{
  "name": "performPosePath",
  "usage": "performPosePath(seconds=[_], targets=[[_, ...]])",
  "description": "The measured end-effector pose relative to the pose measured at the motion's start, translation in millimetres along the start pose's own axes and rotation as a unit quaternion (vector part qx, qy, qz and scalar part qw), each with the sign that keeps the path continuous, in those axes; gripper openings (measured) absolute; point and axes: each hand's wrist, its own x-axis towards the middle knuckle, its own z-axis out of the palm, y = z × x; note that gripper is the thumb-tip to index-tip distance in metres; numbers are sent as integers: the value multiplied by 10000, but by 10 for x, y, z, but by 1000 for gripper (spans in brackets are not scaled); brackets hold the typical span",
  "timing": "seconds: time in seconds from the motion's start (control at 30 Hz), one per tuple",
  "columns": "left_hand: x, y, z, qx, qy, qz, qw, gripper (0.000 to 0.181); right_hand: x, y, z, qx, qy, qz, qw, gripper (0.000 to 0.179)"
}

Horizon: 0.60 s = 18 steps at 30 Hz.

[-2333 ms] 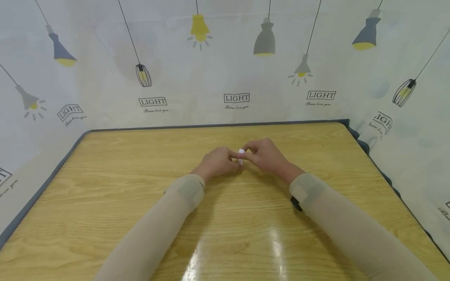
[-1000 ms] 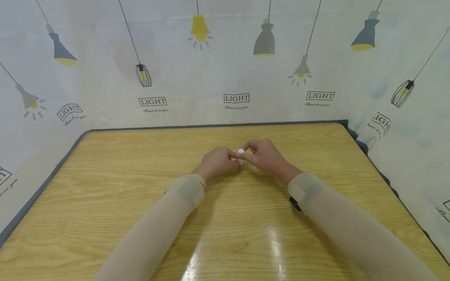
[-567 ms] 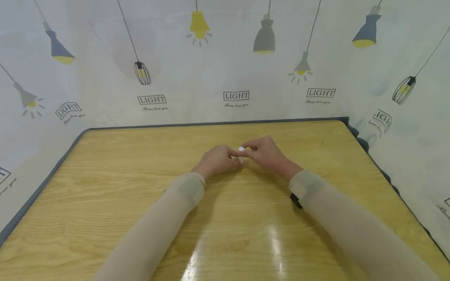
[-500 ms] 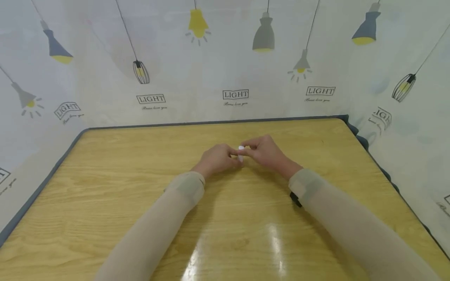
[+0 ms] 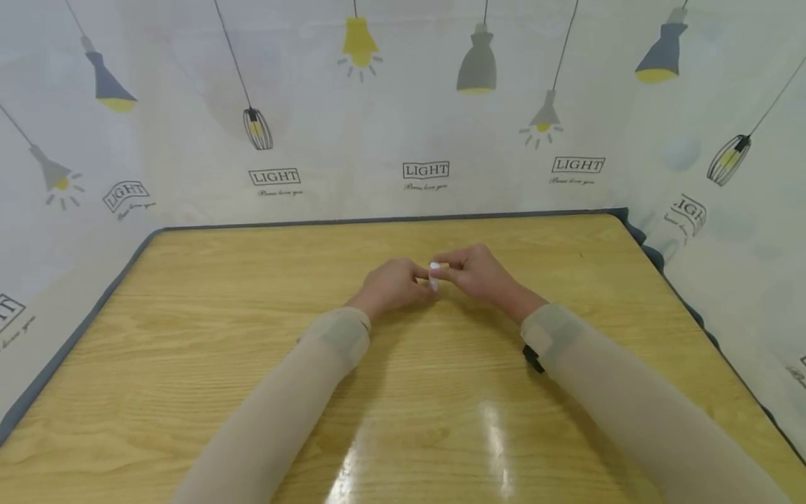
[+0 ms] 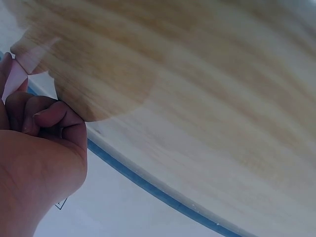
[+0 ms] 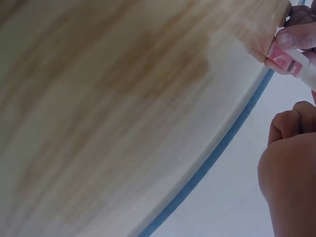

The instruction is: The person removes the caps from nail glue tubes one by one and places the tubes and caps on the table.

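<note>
A small white bottle with a white cap stands between my two hands over the far middle of the table. In the right wrist view its pink label shows beside the thumb and fingers of my left hand. That left hand grips the bottle's body from the left, low down near the tabletop. From the right, the thumb and index finger of my right hand pinch the cap. Its other fingers are curled in the right wrist view. Fingers hide part of the bottle. In the left wrist view only a sliver of it appears.
The wood-grain table spreads out around both forearms, with a dark blue edging at its rim. Behind it and at both sides rises a pale backdrop printed with hanging lamps. A black strap piece sits under the right cuff.
My right index finger, more arched over the cap earlier, now lies flatter beside it. The left hand keeps its grip on the bottle in nearly the same place. The head view shifts slightly.
</note>
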Motion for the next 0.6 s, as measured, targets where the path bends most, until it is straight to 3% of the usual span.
performPosePath(seconds=[0.23, 0.6], targets=[[-13, 22, -14, -22, 13, -43, 10000, 42, 7, -29, -9, -193, 55, -192, 9996, 27], [-12, 15, 4, 18, 64, -8, 10000, 42, -19, -3, -8, -259, 229, -41, 9994, 25]])
